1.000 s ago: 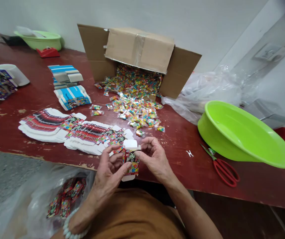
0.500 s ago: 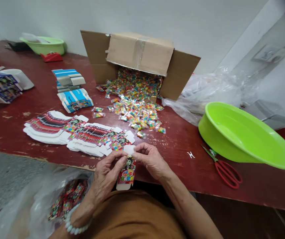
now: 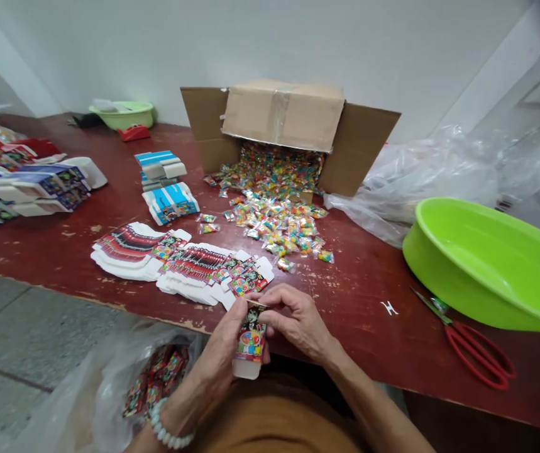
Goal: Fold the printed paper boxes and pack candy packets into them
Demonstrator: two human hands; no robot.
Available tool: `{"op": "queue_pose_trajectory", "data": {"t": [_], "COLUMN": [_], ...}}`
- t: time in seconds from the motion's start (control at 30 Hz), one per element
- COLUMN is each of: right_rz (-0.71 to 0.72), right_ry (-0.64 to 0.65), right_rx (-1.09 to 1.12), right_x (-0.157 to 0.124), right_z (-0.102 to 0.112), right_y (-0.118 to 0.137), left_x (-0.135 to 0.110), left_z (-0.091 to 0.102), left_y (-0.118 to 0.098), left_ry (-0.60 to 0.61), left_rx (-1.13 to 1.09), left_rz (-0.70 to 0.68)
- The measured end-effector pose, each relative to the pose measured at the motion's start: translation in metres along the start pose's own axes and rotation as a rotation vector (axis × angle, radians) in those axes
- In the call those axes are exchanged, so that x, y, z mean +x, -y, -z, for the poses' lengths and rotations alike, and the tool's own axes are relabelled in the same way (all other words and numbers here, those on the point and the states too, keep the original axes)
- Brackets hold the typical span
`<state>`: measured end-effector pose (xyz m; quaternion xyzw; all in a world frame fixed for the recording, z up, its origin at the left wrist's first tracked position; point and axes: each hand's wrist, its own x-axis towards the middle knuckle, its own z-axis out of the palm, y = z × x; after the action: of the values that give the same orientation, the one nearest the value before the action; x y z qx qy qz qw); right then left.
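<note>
Head view: we've got a printed paper carton (image 3: 251, 343) upright in both hands, over the table edge, half-folded. L hand (image 3: 222, 362): fingers clenched round its side. R hand (image 3: 298, 321): fingers curled, thumb & fingertips pinching the top end. White end flap (image 3: 246, 370) sticks out below. Flat cartons (image 3: 194, 270) lie just ahead on the red-topped table (image 3: 368, 296); clear plastic bag (image 3: 109, 390) beside L hand, below the table edge.
</note>
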<state>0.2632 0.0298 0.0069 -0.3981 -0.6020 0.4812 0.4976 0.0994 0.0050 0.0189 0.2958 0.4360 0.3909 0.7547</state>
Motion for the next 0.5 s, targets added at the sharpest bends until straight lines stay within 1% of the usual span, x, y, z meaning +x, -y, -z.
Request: {"op": "queue_pose_trajectory", "data": {"t": [0.07,0.13,0.17,0.23,0.37,0.43,0.5], "right_rz": [-0.11,-0.241,-0.286,-0.326,-0.278,-0.236,-0.158], "right_ry": [0.044,0.059,0.055,0.028,-0.022,0.02,0.112], "right_rx": [0.068,0.182,0.22,0.244,0.228,0.221,0.17], "right_x": [0.002,0.006,0.009,0.014,0.016,0.013,0.009], "right_z": [-0.002,-0.004,-0.004,-0.005,-0.007,-0.007,-0.005], "right_y": [0.005,0.011,0.014,0.019,0.019,0.017,0.017], "left_x": [0.001,0.003,0.005,0.008,0.009,0.007,0.004], "left_z": [0.0,0.0,-0.001,-0.001,0.001,0.002,0.003], "left_y": [-0.001,-0.002,-0.002,-0.003,-0.005,-0.004,-0.003], "left_ry": [-0.036,-0.05,-0.057,-0.07,-0.061,-0.064,-0.083], "left_rx": [0.012,0.035,0.047,0.068,0.057,0.074,0.091], "left_rz": [0.008,-0.013,-0.032,-0.067,-0.074,-0.065,-0.051]}}
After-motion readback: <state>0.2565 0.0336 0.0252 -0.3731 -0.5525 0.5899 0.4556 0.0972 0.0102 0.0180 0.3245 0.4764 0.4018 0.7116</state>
